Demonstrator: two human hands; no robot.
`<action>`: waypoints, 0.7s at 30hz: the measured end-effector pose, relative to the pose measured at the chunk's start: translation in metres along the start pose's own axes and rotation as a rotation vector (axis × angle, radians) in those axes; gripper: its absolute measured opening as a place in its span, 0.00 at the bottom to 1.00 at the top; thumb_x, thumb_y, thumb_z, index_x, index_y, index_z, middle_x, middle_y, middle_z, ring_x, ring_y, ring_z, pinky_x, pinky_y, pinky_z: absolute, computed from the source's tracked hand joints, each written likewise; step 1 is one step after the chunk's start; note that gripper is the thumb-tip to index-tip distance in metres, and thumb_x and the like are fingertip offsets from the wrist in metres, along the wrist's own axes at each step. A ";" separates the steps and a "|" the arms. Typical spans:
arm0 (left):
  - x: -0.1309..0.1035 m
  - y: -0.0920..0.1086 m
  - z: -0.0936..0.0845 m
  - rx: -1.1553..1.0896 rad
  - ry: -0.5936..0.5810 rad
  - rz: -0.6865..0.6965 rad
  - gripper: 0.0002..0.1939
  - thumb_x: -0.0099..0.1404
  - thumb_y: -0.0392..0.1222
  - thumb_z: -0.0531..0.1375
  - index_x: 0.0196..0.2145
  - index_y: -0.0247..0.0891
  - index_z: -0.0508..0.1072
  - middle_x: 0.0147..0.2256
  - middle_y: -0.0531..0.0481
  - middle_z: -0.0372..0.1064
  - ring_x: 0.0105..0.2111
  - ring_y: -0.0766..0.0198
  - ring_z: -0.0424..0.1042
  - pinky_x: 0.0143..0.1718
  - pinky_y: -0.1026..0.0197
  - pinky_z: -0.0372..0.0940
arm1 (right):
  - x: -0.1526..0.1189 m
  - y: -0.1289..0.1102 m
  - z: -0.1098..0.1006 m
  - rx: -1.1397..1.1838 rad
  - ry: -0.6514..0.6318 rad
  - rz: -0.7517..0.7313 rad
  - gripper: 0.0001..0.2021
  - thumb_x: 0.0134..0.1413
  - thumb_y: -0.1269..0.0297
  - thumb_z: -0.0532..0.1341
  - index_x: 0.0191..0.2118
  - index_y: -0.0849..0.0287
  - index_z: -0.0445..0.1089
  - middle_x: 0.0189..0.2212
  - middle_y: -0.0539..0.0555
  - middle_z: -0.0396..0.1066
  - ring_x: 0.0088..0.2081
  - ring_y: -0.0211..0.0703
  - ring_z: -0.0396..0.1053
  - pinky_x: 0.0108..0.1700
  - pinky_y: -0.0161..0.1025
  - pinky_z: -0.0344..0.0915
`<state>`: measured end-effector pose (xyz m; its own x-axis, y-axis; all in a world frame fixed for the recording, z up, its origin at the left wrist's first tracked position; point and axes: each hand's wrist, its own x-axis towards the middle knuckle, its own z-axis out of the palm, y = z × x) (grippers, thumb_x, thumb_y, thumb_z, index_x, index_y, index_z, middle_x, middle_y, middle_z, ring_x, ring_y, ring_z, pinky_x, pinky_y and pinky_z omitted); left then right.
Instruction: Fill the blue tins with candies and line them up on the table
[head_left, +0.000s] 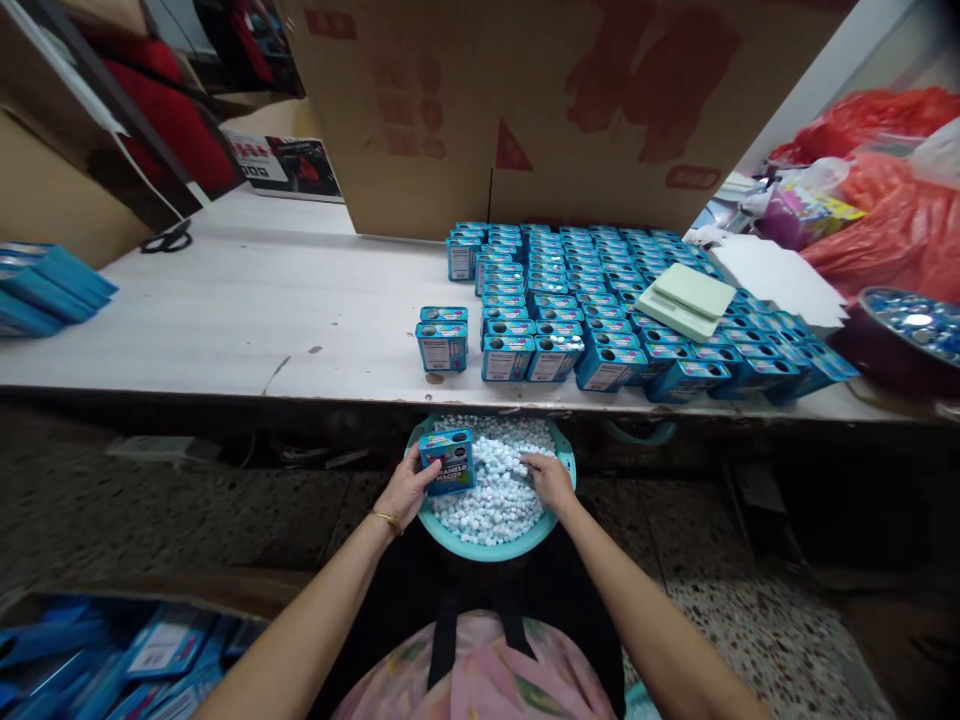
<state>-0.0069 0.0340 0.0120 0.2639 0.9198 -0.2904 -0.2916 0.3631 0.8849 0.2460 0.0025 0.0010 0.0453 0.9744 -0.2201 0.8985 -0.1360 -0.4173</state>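
My left hand point(409, 487) is closed on a blue candy box point(452, 470) with "caramelo macizo" printed on its front. The box is upright, over the left part of a turquoise basin point(487, 552). Small white candies point(491, 505) fill the basin, which sits at my lap just below the table edge. At the basin's right side, my right hand point(551, 482) reaches in with its fingers curled among the candies; the fingertips are partly hidden. On the table straight ahead stand two similar blue boxes point(442, 345), apart from the main group.
Rows of blue boxes point(551, 300) stand on the white table point(300, 320), with a pale scale point(686, 300) on top. Behind rises a large carton point(525, 120). Scissors point(166, 238) lie left. A carton of blue boxes point(165, 640) is lower left; a dark bowl point(874, 345) stands right.
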 end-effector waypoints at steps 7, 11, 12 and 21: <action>-0.009 0.022 -0.031 0.438 0.084 0.241 0.24 0.48 0.47 0.63 0.42 0.38 0.65 0.40 0.48 0.68 0.41 0.58 0.67 0.46 0.54 0.61 | -0.004 -0.002 -0.030 0.245 0.048 -0.076 0.17 0.53 0.66 0.48 0.42 0.58 0.71 0.33 0.52 0.73 0.33 0.38 0.69 0.38 0.34 0.63; -0.009 0.028 -0.023 0.636 0.015 0.328 0.22 0.50 0.46 0.61 0.43 0.37 0.65 0.40 0.48 0.68 0.42 0.58 0.66 0.49 0.54 0.58 | -0.011 -0.023 -0.068 0.178 0.018 -0.138 0.15 0.52 0.65 0.50 0.42 0.53 0.71 0.37 0.50 0.73 0.38 0.39 0.68 0.41 0.35 0.61; -0.009 0.028 -0.019 0.653 0.000 0.343 0.23 0.50 0.45 0.61 0.44 0.37 0.65 0.40 0.49 0.67 0.42 0.58 0.66 0.49 0.54 0.58 | -0.013 -0.031 -0.079 0.103 -0.008 -0.149 0.15 0.52 0.64 0.50 0.42 0.51 0.70 0.38 0.50 0.72 0.39 0.39 0.68 0.41 0.35 0.61; -0.008 0.018 -0.013 0.765 -0.035 0.423 0.22 0.51 0.43 0.59 0.45 0.37 0.64 0.42 0.47 0.66 0.44 0.57 0.65 0.49 0.56 0.58 | -0.026 -0.115 -0.138 -0.538 -0.198 -0.138 0.15 0.49 0.72 0.50 0.40 0.57 0.70 0.39 0.60 0.70 0.42 0.47 0.67 0.41 0.40 0.59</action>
<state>-0.0258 0.0355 0.0257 0.3052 0.9450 0.1174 0.3220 -0.2184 0.9212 0.2019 0.0169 0.1764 -0.1240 0.9177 -0.3775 0.9878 0.1501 0.0404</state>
